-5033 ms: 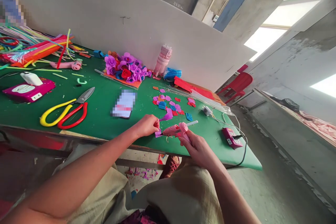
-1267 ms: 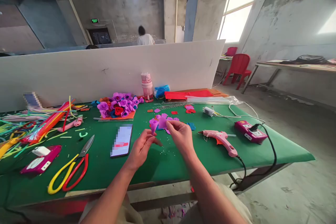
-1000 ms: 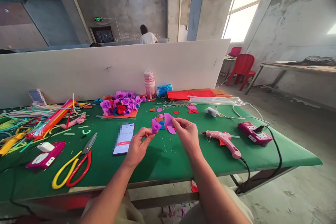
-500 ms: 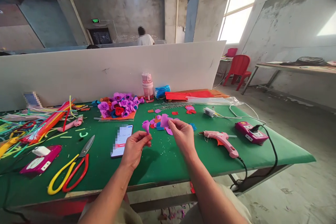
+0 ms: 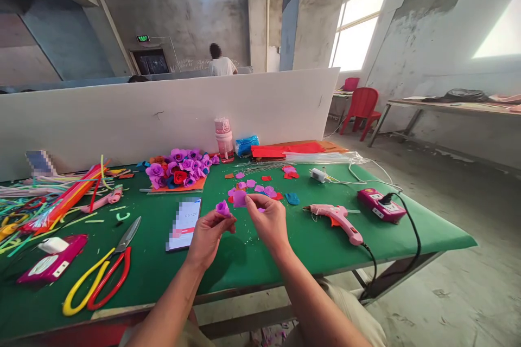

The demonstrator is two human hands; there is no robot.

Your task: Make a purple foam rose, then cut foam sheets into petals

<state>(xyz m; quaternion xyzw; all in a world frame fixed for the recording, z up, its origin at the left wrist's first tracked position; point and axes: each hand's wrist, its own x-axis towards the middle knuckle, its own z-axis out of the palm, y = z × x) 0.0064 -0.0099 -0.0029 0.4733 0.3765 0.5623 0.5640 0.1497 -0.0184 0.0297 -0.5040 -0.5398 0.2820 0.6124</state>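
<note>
Between the fingertips of my left hand is a small purple paper flower, its rolled petals facing up. My right hand pinches a loose purple petal by its edge, just right of the flower and apart from it. Behind my hands, loose purple, red and blue petals lie scattered on the green table. A pink glue gun rests on its side to the right of my right hand. Finished-looking purple and red paper roses are heaped at the back left.
Scissors and a phone lie left of my hands. Magenta power sockets sit at both ends, a black cord hanging off the right edge. A pink bottle stands by the white partition; a person is beyond it.
Five seconds ago my right hand held the glue gun; now the gun lies on the table and that hand holds a petal. Lately the petal has come closer to the flower.
</note>
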